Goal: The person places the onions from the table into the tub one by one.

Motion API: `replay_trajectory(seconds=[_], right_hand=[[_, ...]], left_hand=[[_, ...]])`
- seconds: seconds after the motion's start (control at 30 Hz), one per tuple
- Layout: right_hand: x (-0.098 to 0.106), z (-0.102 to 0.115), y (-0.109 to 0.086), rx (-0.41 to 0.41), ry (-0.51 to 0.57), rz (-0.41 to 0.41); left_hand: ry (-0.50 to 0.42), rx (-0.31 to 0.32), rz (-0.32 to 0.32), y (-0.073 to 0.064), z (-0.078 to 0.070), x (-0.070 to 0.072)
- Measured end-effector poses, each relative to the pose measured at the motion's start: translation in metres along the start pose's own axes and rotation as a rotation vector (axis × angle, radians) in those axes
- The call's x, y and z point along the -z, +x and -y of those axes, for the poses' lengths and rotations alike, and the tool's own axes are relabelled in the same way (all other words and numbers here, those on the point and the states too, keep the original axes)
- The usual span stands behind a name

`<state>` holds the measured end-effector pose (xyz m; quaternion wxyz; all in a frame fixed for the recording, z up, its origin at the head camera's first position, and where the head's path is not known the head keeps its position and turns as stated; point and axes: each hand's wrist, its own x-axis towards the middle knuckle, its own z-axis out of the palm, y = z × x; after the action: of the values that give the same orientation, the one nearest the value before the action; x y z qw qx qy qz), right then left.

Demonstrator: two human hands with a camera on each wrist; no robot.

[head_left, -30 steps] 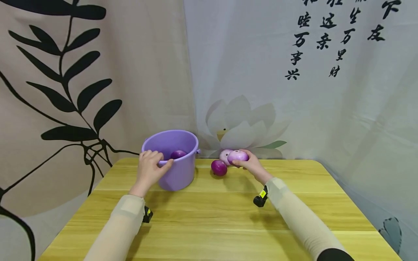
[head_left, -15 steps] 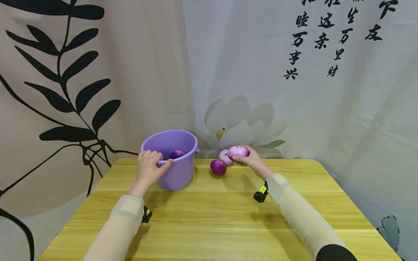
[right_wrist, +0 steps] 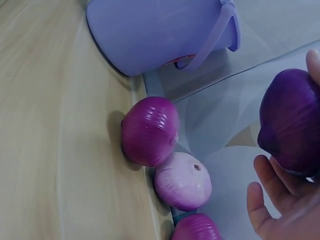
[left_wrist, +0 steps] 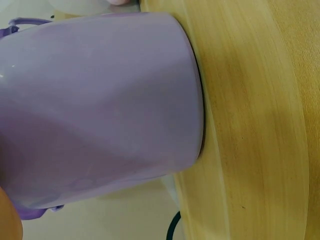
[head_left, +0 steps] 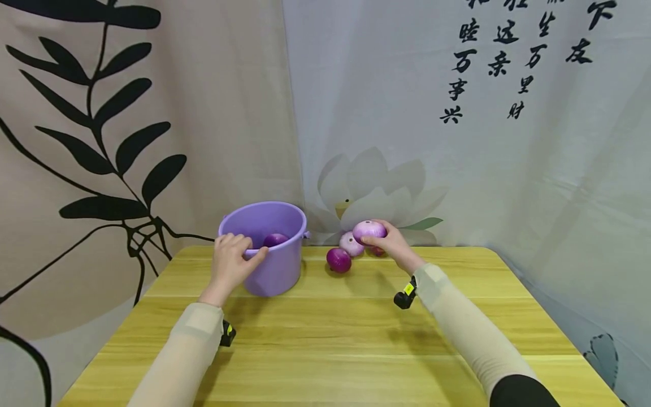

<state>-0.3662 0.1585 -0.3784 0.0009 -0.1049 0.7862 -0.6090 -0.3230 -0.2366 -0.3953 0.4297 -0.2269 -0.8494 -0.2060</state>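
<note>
My left hand grips the near rim of a purple bucket, thumb outside and fingers over the edge. A red onion lies inside the bucket. To its right, my right hand holds a pale purple onion up off the table, its underside dark in the right wrist view. Below this hand sit a deep purple onion, a paler onion touching it, and another red onion partly out of frame. The bucket's wall fills much of the left wrist view.
The wooden table has its back edge against a hanging cloth printed with leaves, a lotus and writing. The bucket's handle hangs down on its far side. A small black wrist camera sits below the right wrist.
My right hand has lifted the onion upward from the others, uncovering a red onion behind. My left hand stays on the bucket's rim.
</note>
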Motion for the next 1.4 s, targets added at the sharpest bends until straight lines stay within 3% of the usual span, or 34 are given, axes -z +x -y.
replay_trajectory(seconds=[0.5, 0.8, 1.07, 1.4], right_hand=[[0.007, 0.004, 0.008, 0.005, -0.011, 0.014], [0.008, 0.01, 0.009, 0.04, -0.027, 0.013], [0.01, 0.018, 0.009, 0.059, -0.051, 0.008], [0.014, 0.023, 0.01, 0.037, -0.039, 0.02]], left_hand=[[0.004, -0.009, -0.012, 0.001, 0.001, 0.001], [0.006, 0.014, 0.027, 0.001, 0.0, 0.002], [0.003, 0.011, 0.022, 0.002, -0.001, 0.002], [0.009, 0.001, 0.009, 0.0, 0.001, 0.0]])
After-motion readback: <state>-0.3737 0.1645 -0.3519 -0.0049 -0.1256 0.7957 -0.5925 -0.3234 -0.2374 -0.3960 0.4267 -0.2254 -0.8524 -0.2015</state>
